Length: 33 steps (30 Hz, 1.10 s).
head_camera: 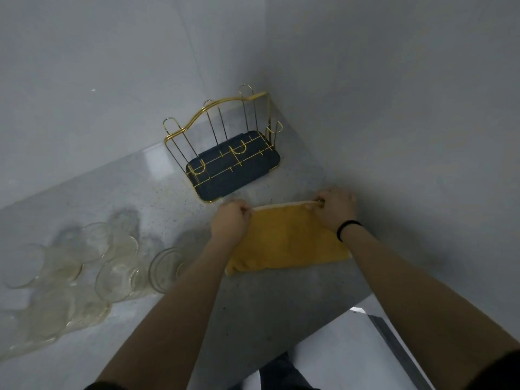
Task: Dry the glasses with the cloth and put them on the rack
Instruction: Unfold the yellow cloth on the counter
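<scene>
Grey walls meet in a corner behind a speckled grey desk (157,192), and we are looking down at our own two arms stretched over it. Our left hand (229,219) and right hand (334,208) each pinch a far corner of the yellow cloth (284,240), fingers curled tight on its pale hem, so the cloth lies spread between them on the desk. Just beyond it, in the corner, stands the gold wire rack (225,153) on its dark tray, with no glass on any prong. The clear glasses (112,266) are crowded together well to our left, touching or nearly so, some seemingly on their sides, though the blur makes that hard to judge. We judge no glass dried yet. The risk lies in that cluster: reaching in with a cloth-draped hand could knock one glass into its neighbours or roll it toward the desk edge. Wet glass would also slip through a loose grip, and the thin wire prongs could let a carelessly seated glass tip off.
</scene>
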Available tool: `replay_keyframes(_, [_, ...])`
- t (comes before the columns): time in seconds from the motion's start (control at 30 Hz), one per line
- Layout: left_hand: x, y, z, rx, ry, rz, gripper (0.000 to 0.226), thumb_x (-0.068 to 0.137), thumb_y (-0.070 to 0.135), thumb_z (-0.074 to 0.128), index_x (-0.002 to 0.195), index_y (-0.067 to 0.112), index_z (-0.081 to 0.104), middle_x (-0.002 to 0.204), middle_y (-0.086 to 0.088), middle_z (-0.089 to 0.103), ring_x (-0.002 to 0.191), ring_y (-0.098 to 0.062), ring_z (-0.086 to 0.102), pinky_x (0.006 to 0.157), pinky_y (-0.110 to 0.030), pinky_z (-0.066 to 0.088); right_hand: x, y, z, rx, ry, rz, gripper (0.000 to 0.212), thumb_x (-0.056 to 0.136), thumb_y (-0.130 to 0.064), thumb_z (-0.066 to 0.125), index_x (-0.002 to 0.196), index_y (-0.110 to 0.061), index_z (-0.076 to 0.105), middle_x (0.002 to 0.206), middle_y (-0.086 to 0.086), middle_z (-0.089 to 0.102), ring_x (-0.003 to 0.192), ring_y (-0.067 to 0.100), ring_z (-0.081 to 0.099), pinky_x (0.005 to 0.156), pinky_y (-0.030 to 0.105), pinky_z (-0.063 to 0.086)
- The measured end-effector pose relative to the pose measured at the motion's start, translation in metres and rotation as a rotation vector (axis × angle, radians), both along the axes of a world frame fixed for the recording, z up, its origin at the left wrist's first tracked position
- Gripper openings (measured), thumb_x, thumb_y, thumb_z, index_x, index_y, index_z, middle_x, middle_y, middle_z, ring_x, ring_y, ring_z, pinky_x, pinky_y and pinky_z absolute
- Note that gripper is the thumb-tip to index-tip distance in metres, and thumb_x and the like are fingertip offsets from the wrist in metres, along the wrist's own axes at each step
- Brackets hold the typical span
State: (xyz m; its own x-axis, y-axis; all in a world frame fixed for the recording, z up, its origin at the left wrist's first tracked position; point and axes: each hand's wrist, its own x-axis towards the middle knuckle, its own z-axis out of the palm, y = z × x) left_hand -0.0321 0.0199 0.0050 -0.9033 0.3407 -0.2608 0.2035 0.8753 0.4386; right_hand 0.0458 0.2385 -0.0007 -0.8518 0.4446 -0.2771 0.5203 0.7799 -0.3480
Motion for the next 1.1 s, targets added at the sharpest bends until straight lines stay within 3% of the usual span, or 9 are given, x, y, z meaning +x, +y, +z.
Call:
replay_keyframes(0.1, [0.002,0.005,-0.011,-0.17,0.016,-0.057,0.037,0.099,0.025,0.048,0.135,0.018,0.051,0.143,-0.01,0.044,0.131,-0.026,0.04,0.109,-0.039,0.035,-0.004,0.0,-0.014,-0.053,-0.08,0.09,0.041,0.088,-0.039,0.055,0.124,-0.02,0.05,0.134,0.008,0.043,0.126,0.029,0.032,0.109,0.04,0.021])
replay_keyframes(0.27, [-0.002,0.009,-0.016,-0.292,0.017,-0.072,0.038,0.098,0.033,0.051,0.133,0.019,0.051,0.143,-0.011,0.044,0.135,-0.03,0.035,0.115,-0.044,0.024,-0.009,-0.005,-0.014,0.121,-0.145,0.156,0.037,0.089,-0.045,0.05,0.118,-0.023,0.051,0.126,0.006,0.052,0.121,0.028,0.038,0.104,0.041,0.023])
replay_keyframes(0.37, [-0.009,0.008,-0.011,-0.231,-0.078,-0.076,0.036,0.094,0.038,0.057,0.122,0.015,0.061,0.129,-0.012,0.052,0.124,-0.027,0.044,0.106,-0.039,0.039,-0.01,-0.003,-0.008,0.021,-0.2,0.172,0.025,0.088,-0.043,0.052,0.097,-0.02,0.055,0.114,0.009,0.054,0.114,0.028,0.042,0.102,0.04,0.029])
replay_keyframes(0.43, [-0.013,0.005,0.001,-0.133,-0.182,-0.026,0.032,0.091,0.037,0.061,0.108,0.01,0.064,0.103,-0.008,0.057,0.097,-0.019,0.054,0.084,-0.029,0.047,-0.006,0.0,0.002,-0.153,-0.171,0.137,0.021,0.088,-0.041,0.054,0.082,-0.022,0.048,0.102,0.008,0.056,0.103,0.024,0.048,0.098,0.04,0.035])
replay_keyframes(0.5, [-0.017,0.002,0.014,-0.06,-0.276,-0.004,0.026,0.09,0.038,0.063,0.093,0.013,0.061,0.084,-0.002,0.056,0.073,-0.011,0.051,0.064,-0.021,0.042,0.0,0.0,0.018,-0.343,-0.134,0.075,0.019,0.089,-0.037,0.055,0.084,-0.019,0.049,0.093,0.003,0.053,0.088,0.018,0.049,0.076,0.027,0.042])
replay_keyframes(0.6, [-0.017,-0.003,0.035,0.101,-0.334,0.02,0.019,0.092,0.036,0.061,0.09,0.017,0.06,0.08,0.003,0.055,0.079,-0.013,0.053,0.063,-0.02,0.041,0.008,-0.004,0.047,-0.48,-0.109,0.043,0.021,0.091,-0.039,0.051,0.087,-0.018,0.051,0.081,-0.006,0.049,0.076,0.011,0.046,0.057,0.02,0.032])
replay_keyframes(0.8, [-0.01,-0.017,0.069,0.249,-0.229,-0.019,0.026,0.095,0.035,0.057,0.093,0.011,0.067,0.078,0.0,0.056,0.073,-0.013,0.05,0.059,-0.018,0.036,0.03,-0.033,0.084,-0.954,0.039,-0.262,0.029,0.087,-0.042,0.055,0.098,-0.016,0.063,0.103,0.006,0.066,0.098,0.025,0.062,0.091,0.043,0.05])
replay_keyframes(0.93, [-0.007,-0.032,0.09,0.226,-0.146,-0.153,0.033,0.098,0.036,0.051,0.109,0.01,0.067,0.094,-0.002,0.058,0.086,-0.014,0.05,0.067,-0.021,0.039,0.048,-0.065,0.098,-1.24,0.024,-0.411,0.069,0.066,-0.047,0.074,0.121,-0.01,0.056,0.119,0.013,0.063,0.107,0.031,0.061,0.096,0.049,0.046])
replay_keyframes(1.1, [0.002,-0.064,0.095,0.321,-0.272,-0.25,0.039,0.099,0.04,0.045,0.115,0.01,0.063,0.1,-0.003,0.06,0.095,-0.021,0.056,0.083,-0.034,0.044,0.069,-0.114,0.108,-1.35,0.216,-0.526,0.046,0.085,-0.04,0.056,0.114,-0.004,0.061,0.111,0.016,0.066,0.105,0.032,0.062,0.096,0.045,0.047])
